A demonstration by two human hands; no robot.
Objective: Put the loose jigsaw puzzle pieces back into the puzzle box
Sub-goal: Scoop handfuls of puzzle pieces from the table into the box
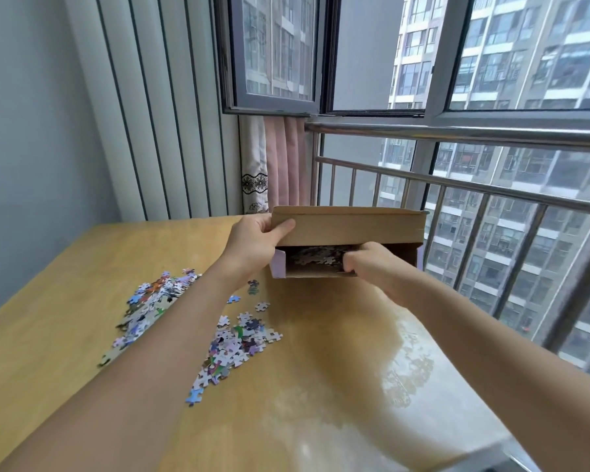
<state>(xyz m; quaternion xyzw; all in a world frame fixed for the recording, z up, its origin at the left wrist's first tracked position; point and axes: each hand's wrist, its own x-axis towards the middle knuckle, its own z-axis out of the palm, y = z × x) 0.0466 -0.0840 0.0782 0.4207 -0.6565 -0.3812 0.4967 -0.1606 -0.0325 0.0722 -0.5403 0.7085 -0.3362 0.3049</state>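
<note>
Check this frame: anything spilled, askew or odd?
Nothing damaged. Loose puzzle pieces lie scattered on the table, in two heaps either side of the left forearm, still outside the puzzle box. The left hand holds the box's flap up; the right hand reaches into its opening, where pieces already lie.

Box [348, 229] at table's [304, 386] far edge — loose pieces [232, 345] left, nearer.

One box [348, 226] and two hands: left [252, 245] and right [368, 264]. Two loose heaps of pieces on the surface [321, 386], one far left [157, 301], one nearer the middle [234, 349], plus three strays; pieces too many to count.
</note>
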